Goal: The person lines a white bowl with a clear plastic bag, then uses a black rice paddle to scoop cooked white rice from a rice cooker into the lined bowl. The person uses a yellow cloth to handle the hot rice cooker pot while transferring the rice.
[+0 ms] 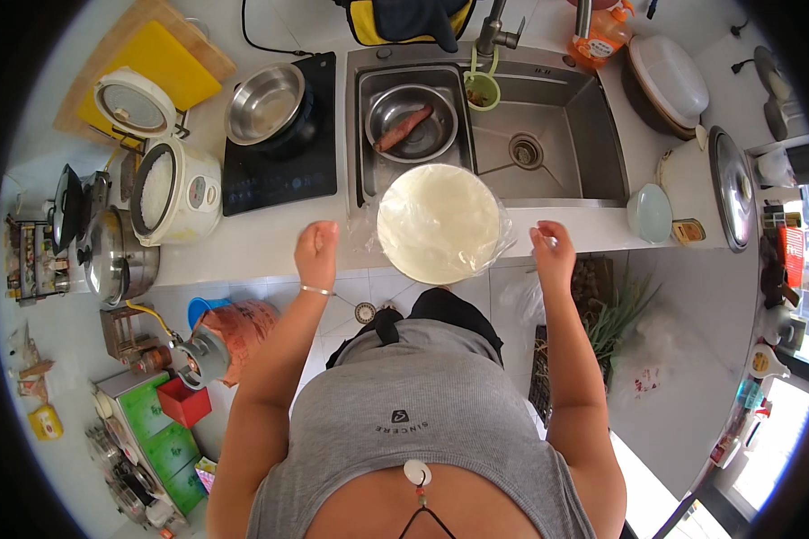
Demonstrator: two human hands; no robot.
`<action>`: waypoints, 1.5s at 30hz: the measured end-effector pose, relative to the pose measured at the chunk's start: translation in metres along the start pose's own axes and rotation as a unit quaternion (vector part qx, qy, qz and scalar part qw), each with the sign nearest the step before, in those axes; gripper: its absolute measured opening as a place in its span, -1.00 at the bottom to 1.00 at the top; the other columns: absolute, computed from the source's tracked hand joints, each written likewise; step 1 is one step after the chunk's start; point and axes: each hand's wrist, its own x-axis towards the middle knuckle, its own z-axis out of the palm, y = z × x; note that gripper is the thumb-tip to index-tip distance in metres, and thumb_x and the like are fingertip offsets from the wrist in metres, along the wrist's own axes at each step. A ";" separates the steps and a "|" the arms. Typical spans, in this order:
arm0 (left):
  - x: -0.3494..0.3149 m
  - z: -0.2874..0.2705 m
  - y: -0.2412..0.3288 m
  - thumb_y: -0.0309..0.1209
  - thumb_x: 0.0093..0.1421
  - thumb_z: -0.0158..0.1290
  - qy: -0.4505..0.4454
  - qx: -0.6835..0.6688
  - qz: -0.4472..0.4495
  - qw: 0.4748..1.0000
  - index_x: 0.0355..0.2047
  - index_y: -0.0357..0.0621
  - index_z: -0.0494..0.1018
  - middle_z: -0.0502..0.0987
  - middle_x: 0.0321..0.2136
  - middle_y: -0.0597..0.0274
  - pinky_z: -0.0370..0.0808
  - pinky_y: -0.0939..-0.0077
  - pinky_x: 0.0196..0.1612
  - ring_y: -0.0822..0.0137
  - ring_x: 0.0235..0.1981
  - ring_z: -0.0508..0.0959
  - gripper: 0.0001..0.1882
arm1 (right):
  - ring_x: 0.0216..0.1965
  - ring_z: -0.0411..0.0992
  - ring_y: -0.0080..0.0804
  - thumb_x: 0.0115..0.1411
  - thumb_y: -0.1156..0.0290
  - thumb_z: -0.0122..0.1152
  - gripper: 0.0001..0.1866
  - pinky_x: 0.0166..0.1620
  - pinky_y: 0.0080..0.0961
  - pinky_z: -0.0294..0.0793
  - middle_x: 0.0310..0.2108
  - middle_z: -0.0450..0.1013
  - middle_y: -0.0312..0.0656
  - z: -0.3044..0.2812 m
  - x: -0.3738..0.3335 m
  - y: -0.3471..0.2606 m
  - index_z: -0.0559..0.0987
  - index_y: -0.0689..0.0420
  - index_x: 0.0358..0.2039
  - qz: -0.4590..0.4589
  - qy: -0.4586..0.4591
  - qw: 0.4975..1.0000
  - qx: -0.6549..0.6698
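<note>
A round cream-coloured bowl (436, 220) stands at the counter's front edge, in front of the sink. Clear plastic wrap (503, 235) covers its top, and crumpled edges stick out on both sides. To the left of it, my left hand (316, 254) is raised with fingers curled together, a bracelet on the wrist. On the other side my right hand (555, 254) is closed too, its fingertips pinched near the wrap's edge. Whether either hand grips the see-through wrap cannot be made out. Both hands are apart from the bowl itself.
Behind the bowl, a metal basin (412, 122) with a reddish sweet potato (403, 128) sits in the left sink (366, 180). A steel bowl (265, 103) rests on the black induction cooktop (279, 189). An open rice cooker (193, 193) stands left, a pale green bowl (649, 214) right.
</note>
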 end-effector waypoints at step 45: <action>-0.034 0.044 0.189 -0.42 0.15 0.12 -0.398 -0.199 0.088 0.891 -0.26 -0.36 0.54 0.58 -0.39 0.28 0.44 0.63 -0.23 0.51 -0.35 0.51 -0.77 | 0.00 0.37 -0.26 0.33 -0.03 -0.18 -0.36 0.04 -0.34 0.34 0.11 0.31 -0.03 -0.038 -0.032 -0.222 0.22 0.24 0.19 0.024 -0.341 0.812 0.473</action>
